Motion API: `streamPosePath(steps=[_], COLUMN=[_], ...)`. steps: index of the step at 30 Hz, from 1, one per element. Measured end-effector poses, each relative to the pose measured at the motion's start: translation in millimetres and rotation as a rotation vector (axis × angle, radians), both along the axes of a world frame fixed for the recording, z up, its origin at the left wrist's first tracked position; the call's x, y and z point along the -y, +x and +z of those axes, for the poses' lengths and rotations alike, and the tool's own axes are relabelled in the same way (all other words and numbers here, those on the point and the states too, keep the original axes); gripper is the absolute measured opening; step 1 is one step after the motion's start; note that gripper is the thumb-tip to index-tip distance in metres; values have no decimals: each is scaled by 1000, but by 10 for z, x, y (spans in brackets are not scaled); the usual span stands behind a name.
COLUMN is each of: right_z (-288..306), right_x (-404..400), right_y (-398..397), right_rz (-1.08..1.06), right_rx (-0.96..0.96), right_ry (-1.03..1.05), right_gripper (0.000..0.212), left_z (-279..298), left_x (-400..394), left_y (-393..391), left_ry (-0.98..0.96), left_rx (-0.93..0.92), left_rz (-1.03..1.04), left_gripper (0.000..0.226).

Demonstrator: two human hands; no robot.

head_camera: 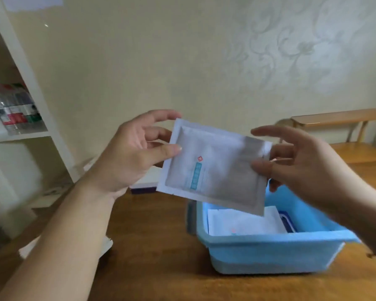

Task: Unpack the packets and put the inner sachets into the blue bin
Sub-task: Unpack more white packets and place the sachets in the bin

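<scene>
Surface (152, 253): wooden, carrying the blue bin (276, 253) at 5 o'clock.
Bin contents: a white sachet (243, 222) lies flat inside.
Packet (213, 166): silvery, tilted, held in the air just above the bin's far rim.
Left hand (128, 157): thumb and fingers pinch the packet's 9 o'clock edge.
Right hand (300, 161): thumb on the 3 o'clock edge, fingers loosely spread behind.
Shelf (20, 135): at 10 o'clock, holding bottles (13, 109).

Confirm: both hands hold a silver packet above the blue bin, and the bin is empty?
Not quite. The head view shows the blue bin is not empty: a white sachet already lies inside. The rest holds: left hand and right hand hold the silver packet above it.
</scene>
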State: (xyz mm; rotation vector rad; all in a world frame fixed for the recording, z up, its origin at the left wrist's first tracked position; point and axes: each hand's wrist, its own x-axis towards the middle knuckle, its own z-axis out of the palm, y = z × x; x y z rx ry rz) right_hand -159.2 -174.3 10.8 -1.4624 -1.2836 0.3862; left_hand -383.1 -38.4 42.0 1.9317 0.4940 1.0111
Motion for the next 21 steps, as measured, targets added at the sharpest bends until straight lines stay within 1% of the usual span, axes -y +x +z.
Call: streamPosePath(steps=[2, 4, 5, 8, 10, 11, 13, 16, 19, 21], right_z=[-13, -83, -132, -258, -312, -330, -348, -383, -457, -498], right_x=[-15, -36, -48, -89, -120, -140, -189, -269, -346, -378], right_y=[306, 529, 612, 729, 750, 749, 730, 670, 638, 639], right_rz=[-85, -133, -143, -125, -85, -66, -23, 30, 38, 33], right_rx=[42, 118, 155, 227, 246, 257, 297, 375, 454, 477], right_ry=[-67, -179, -240, -428, -541, -579, -642, -740, -782, -799], right_gripper=[40, 36, 36, 33, 34, 35, 36, 37, 36, 40], left_z=[-49, -159, -228, -413, -501, -536, -584, -638, -669, -676], left_x=[-96, -159, -170, -136, -111, -103, -75, 2, 92, 142], left_y=[326, 577, 671, 819, 848, 858, 886, 964, 1033, 1063], left_ry=[-5, 42, 77, 223, 276, 303, 416, 598, 696, 772], left_rx=[-95, -221, -299, -582, -728, -795, -936, -1105, -1236, -1307], left_rz=[20, 53, 71, 151, 168, 181, 235, 271, 333, 363], left_gripper=[37, 26, 24, 24, 25, 27, 30, 28, 27, 27])
